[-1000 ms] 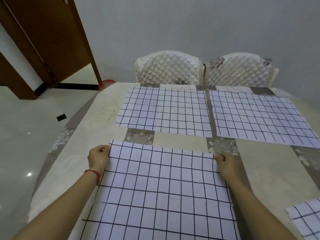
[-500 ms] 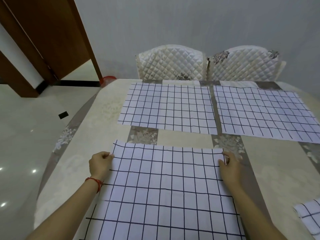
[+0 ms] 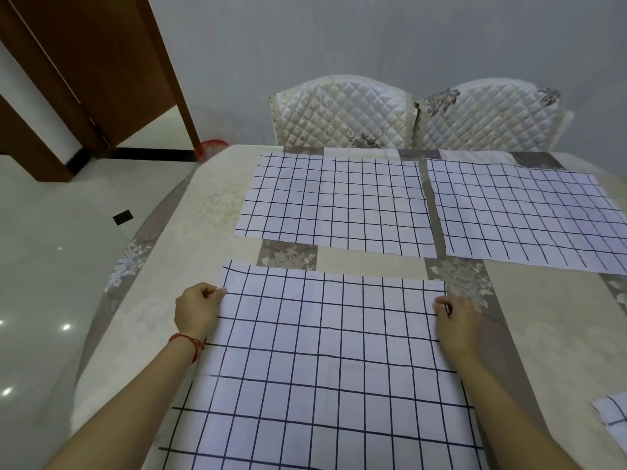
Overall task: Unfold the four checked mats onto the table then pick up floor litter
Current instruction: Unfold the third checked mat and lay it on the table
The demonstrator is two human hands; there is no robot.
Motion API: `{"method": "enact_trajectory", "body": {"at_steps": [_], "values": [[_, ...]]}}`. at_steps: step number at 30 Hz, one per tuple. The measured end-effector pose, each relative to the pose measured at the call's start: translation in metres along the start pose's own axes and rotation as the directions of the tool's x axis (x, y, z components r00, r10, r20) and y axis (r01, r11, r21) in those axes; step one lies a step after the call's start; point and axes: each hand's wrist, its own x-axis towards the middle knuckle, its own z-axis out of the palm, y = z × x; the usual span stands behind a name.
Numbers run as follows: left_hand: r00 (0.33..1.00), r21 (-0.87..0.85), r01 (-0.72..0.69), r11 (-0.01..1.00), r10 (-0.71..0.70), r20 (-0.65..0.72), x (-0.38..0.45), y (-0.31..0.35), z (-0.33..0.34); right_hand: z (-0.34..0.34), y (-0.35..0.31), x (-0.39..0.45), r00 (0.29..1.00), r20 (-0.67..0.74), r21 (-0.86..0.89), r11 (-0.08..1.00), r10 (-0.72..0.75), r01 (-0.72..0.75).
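Lying flat on the desk (image 3: 190,232): three checked mats. Far-left mat (image 3: 336,201) and far-right mat (image 3: 522,212) sit side by side, a narrow strip of tablecloth between them. Near mat (image 3: 325,368) is spread in front of the person, apart from both. A fourth mat (image 3: 612,418) shows only as a corner at the right edge, fold state not discernible.

Left hand (image 3: 196,310) pinches the near mat's far-left corner; right hand (image 3: 454,323) pinches its far-right corner, fingers curled on the cloth.

Surroundings: two quilted chairs (image 3: 342,110) against the far desk edge; brown door (image 3: 84,62) at left; red bin (image 3: 212,147) by the doorway; small dark scrap (image 3: 122,217) on the open floor, left of the desk.

Change: compared with a second ago, the near mat's far edge lies a little closer to the person.
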Motion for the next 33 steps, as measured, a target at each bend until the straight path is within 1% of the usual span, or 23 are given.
{"method": "enact_trajectory", "body": {"at_steps": [3, 9, 12, 15, 16, 17, 18, 19, 20, 21, 22, 23, 24, 25, 26, 27, 28, 30, 31, 33], "values": [[1.0, 0.02, 0.001, 1.0, -0.001, -0.005, 0.001, 0.0, 0.0, 0.002, 0.002, 0.001, 0.999, -0.017, -0.042, 0.999, -0.029, 0.028], [1.0, 0.059, 0.002, 0.998, -0.002, 0.014, 0.004, -0.001, -0.003, 0.005, 0.006, 0.005, 0.999, -0.032, -0.091, 0.995, -0.035, 0.032], [0.999, 0.093, -0.034, 0.995, 0.032, 0.017, 0.003, -0.001, -0.004, 0.003, 0.001, 0.002, 0.999, -0.044, -0.112, 0.994, -0.018, 0.013], [0.991, 0.123, -0.097, 0.988, 0.107, -0.079, -0.005, 0.0, -0.002, -0.001, -0.011, -0.006, 0.992, -0.124, -0.226, 0.974, 0.0, -0.028], [0.983, 0.126, -0.126, 0.984, 0.141, -0.118, -0.011, 0.003, 0.0, -0.002, -0.019, -0.012, 0.99, -0.14, -0.219, 0.974, 0.017, -0.048], [0.968, 0.14, -0.186, 0.973, 0.205, -0.141, -0.019, 0.007, 0.005, 0.001, -0.028, -0.02, 0.991, -0.134, -0.189, 0.981, 0.024, -0.049], [0.945, 0.17, -0.274, 0.946, 0.298, -0.133, -0.029, 0.013, 0.013, 0.006, -0.039, -0.03, 0.994, -0.106, -0.162, 0.987, 0.003, -0.02], [0.909, 0.215, -0.379, 0.9, 0.405, -0.093, -0.043, 0.019, 0.023, 0.014, -0.049, -0.041, 0.997, -0.058, -0.154, 0.987, -0.049, 0.039], [0.859, 0.262, -0.489, 0.832, 0.511, -0.021, -0.058, 0.025, 0.036, 0.024, -0.06, -0.052, 0.993, 0.008, -0.162, 0.979, -0.12, 0.12], [0.799, 0.288, -0.59, 0.754, 0.596, 0.078, -0.072, 0.031, 0.05, 0.036, -0.07, -0.063, 0.976, 0.092, -0.172, 0.962, -0.198, 0.212], [0.739, 0.286, -0.672, 0.683, 0.643, 0.203, -0.084, 0.036, 0.063, 0.048, -0.078, -0.073, 0.945, 0.186, -0.181, 0.936, -0.269, 0.302], [0.69, 0.292, -0.724, 0.625, 0.656, 0.305, -0.093, 0.039, 0.076, 0.06, -0.083, -0.081, 0.905, 0.277, -0.183, 0.907, -0.322, 0.379], [0.67, 0.306, -0.74, 0.599, 0.622, 0.405, -0.1, 0.039, 0.086, 0.069, -0.085, -0.087, 0.865, 0.35, -0.188, 0.878, -0.36, 0.441], [0.669, 0.328, -0.736, 0.592, 0.564, 0.484, -0.102, 0.037, 0.092, 0.075, -0.083, -0.09, 0.837, 0.397, -0.202, 0.854, -0.376, 0.48], [0.68, 0.354, -0.719, 0.598, 0.503, 0.533, -0.101, 0.032, 0.094, 0.078, -0.078, -0.091, 0.83, 0.414, -0.23, 0.839, -0.374, 0.493], [0.701, 0.384, -0.7, 0.602, 0.476, 0.531, -0.097, 0.024, 0.095, 0.078, -0.071, -0.089, 0.845, 0.4, -0.265, 0.838, -0.354, 0.477], [0.719, 0.418, -0.686, 0.596, 0.468, 0.513, -0.091, 0.016, 0.092, 0.074, -0.062, -0.086, 0.877, 0.361, -0.301, 0.851, -0.316, 0.431], [0.775, 0.461, -0.628, 0.627, 0.445, 0.449, -0.076, 0.003, 0.079, 0.06, -0.039, -0.077, 0.945, 0.263, -0.377, 0.881, -0.196, 0.288], [0.808, 0.483, -0.585, 0.652, 0.419, 0.413, -0.07, -0.004, 0.07, 0.05, -0.027, -0.072, 0.966, 0.223, -0.408, 0.888, -0.128, 0.212], [0.865, 0.513, -0.499, 0.698, 0.365, 0.346, -0.059, -0.013, 0.056, 0.03, -0.011, -0.066, 0.984, 0.175, -0.44, 0.892, -0.032, 0.107]]}}
